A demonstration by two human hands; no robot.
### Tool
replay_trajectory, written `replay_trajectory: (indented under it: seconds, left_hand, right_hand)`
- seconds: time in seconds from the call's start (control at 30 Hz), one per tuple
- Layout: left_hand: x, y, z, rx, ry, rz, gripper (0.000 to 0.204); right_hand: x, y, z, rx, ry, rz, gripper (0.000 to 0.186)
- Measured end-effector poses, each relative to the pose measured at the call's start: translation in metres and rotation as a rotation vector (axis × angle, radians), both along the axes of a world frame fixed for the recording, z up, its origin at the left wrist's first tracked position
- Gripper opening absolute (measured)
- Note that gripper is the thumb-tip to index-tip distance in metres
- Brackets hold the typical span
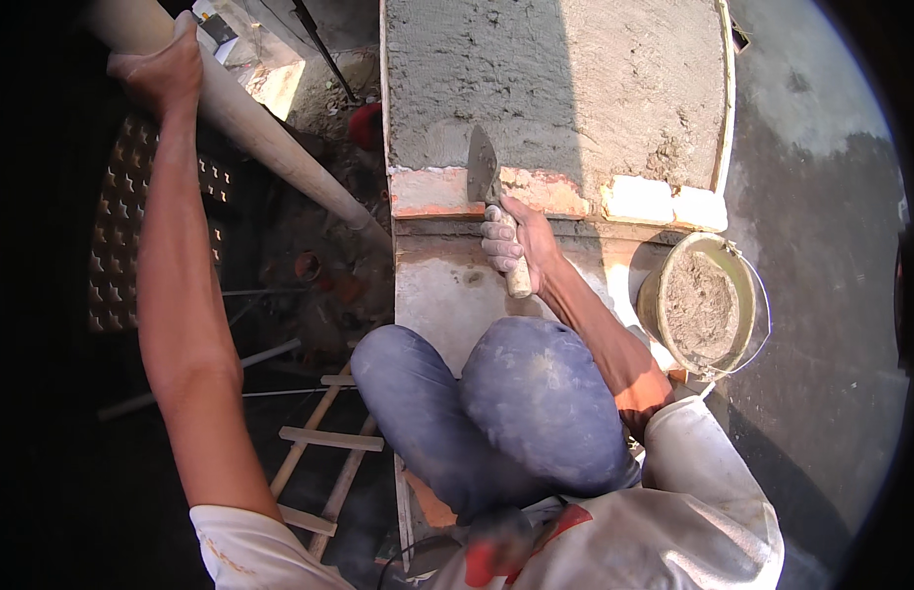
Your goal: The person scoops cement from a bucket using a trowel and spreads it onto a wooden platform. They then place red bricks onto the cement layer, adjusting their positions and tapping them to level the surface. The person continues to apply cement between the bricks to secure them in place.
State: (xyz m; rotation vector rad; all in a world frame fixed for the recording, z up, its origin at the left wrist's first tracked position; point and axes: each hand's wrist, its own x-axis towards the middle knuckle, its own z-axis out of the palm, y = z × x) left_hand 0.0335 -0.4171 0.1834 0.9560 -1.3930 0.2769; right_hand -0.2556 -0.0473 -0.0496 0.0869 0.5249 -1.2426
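My right hand (526, 241) is closed round the pale handle of a pointed trowel (483, 162). Its blade points away from me, over a strip of bricks (541, 190) at the near edge of a rough grey mortar surface (487, 79). Whether the blade touches anything there I cannot tell. Raised at the upper left, my left hand (167, 69) grips a thick, pale round pole (280, 152) that slants down toward the ledge. To the right of my right forearm stands a bucket (651, 320) with a wire handle, holding grey-brown mortar (701, 305).
My bent knees (541, 403) are above the pale ledge (432, 295). A wooden ladder (329, 438) leans at the lower left, beside a dark drop with pipes (270, 354). A perforated block screen (113, 256) is farther left. Right of the bucket is a dark grey surface (821, 265).
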Motion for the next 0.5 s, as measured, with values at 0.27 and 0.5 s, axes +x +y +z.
replay_trajectory:
  seconds: [0.27, 0.5]
  left_hand:
    - [0.000, 0.000, -0.002, -0.071, 0.035, 0.041, 0.084]
    - [0.011, 0.001, 0.003, 0.114, -0.074, 0.071, 0.088]
  right_hand:
    - [-0.005, 0.039, -0.008, 0.193, 0.184, -0.004, 0.035]
    - [-0.012, 0.043, 0.015, 0.102, 0.381, 0.043, 0.038]
